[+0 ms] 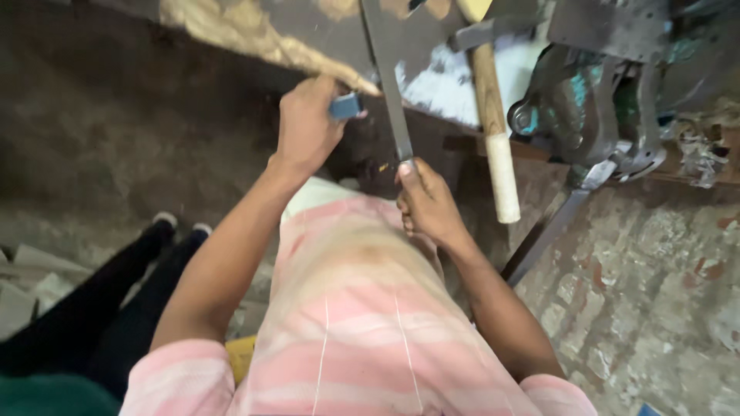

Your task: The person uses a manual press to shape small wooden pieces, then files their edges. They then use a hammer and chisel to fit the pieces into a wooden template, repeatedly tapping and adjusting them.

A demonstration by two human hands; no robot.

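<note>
- Pink-striped shirt [362, 323] fills the near view; keep your elbows close to it so both forearms stay steady over the bench edge.
- Your right hand [428, 203] is wrapped tight around the near end of a long flat metal bar [389, 85], thumb laid along its top. Hold that thumb there; it appears to steer the bar.
- Your left hand [307, 123] is curled shut on a small blue block [345, 105], pressed at the edge of the dark workbench [308, 35], just left of the bar.
- Keep the block flat against the surface and apart from the bar, so the two hands do not collide.
- Watch the wooden-handled hammer [491, 131] lying just right of the bar, its handle overhanging the bench edge; a knock could probably drop it.
- Stay clear of the bench vise [586, 108] at right.
- Mind the other person's dark-trousered legs [116, 293] beside you at left.
</note>
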